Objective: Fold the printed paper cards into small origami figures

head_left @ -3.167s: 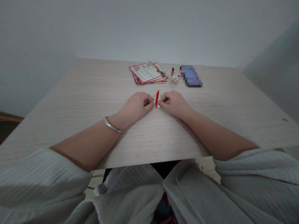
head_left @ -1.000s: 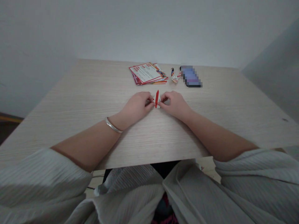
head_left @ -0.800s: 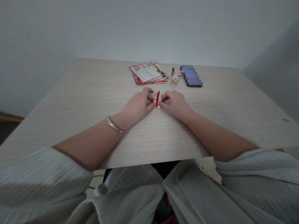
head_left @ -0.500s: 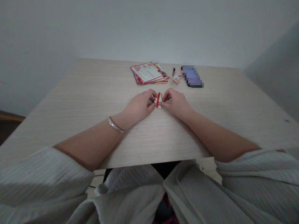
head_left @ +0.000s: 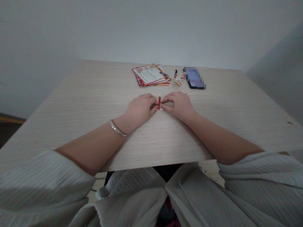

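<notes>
A small red-and-white folded paper piece [head_left: 159, 101] sits low over the wood-grain tabletop [head_left: 146, 143]. The left hand [head_left: 142, 107] pinches its 9 o'clock edge; the right hand [head_left: 180, 103] pinches its 3 o'clock edge. The opposed grips likely steady the folds. The printed card stack [head_left: 149, 74], near 12 o'clock, and smartphone [head_left: 195, 77], near 2 o'clock, apparently lie back to leave working room.

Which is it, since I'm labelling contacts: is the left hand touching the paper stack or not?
Apart. The head view shows a strip of bare tabletop between the left hand and the paper stack.
</notes>
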A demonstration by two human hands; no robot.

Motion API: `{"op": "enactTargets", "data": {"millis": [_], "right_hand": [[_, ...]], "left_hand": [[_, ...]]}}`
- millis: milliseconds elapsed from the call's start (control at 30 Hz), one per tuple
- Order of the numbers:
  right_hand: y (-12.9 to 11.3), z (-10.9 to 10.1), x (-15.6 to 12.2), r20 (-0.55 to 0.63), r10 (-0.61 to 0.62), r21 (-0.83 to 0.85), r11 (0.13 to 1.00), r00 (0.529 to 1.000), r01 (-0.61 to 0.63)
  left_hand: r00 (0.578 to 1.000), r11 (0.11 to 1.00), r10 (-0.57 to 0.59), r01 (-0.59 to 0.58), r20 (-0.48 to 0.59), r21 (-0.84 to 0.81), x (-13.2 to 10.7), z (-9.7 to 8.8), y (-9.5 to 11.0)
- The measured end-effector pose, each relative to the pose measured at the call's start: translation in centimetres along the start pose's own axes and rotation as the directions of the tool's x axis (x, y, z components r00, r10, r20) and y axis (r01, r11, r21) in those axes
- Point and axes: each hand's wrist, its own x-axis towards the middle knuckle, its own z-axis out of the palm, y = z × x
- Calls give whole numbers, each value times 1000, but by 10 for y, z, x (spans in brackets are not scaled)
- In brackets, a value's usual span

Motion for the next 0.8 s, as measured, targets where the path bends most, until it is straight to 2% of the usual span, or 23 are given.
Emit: {"op": "enactTargets", "data": {"millis": [100, 267, 367, 433, 533, 667, 800], "right_hand": [[0, 0, -1, 8, -22, -39, 999, 1000, 22], [0, 0, 0, 15, -36, -102, 994, 999, 38], [1, -1, 0, 20, -43, -92, 995, 999, 45], [1, -3, 1, 46, -87, -107, 990, 995, 91], [-3, -9, 0, 111, -176, -186, 963, 978, 194], [-11, -15, -3, 177, -226, -288, 919, 958, 270], [-8, -17, -3, 166, -249, -251, 925, 954, 285]], "left_hand": [[1000, 998, 26, -27, 7, 50, 1, -2, -2], [996, 996, 80, -79, 34, -29, 2, -1, -8], [999, 1000, 19, -19, 32, -14, 1, 1, -8], [1000, 1000, -18, 19, 26, -18, 0, 1, -7], [999, 1000, 2, -1, 44, -27, 0, -1, -6], [998, 1000, 16, -18, 58, 22, 2, -7, -5], [996, 999, -16, 11, 86, 50, 1, -8, -3]]}}
